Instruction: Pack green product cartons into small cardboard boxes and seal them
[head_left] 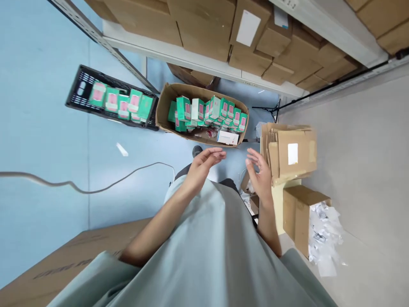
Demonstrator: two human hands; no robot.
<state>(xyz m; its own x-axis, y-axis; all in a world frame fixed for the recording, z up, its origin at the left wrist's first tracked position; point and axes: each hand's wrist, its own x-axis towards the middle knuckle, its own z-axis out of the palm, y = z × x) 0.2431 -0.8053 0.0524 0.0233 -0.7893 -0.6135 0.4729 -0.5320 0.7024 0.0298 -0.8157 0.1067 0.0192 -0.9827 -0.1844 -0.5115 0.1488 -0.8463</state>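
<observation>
- Left hand [204, 164] and right hand [261, 177] hover near the cardboard carton [161, 108], each grip loose, fingers parted, empty.
- Likely pre-grasp; taking a green box [181, 109] calls for reaching lower.

Ahead of the left fingers [209, 152], lower green cartons [180, 125] in the open cardboard box [162, 108] are partly hidden by upper cartons [183, 108]; their print is too small to read. Farther ahead, shelved cartons [204, 25] are cut off by the top edge. Left of the left fingers, a grey cable [83, 192] is cut off. Right of the right fingers [256, 156], the label [292, 153] on the flattened cardboard [304, 151] is illegible.
</observation>
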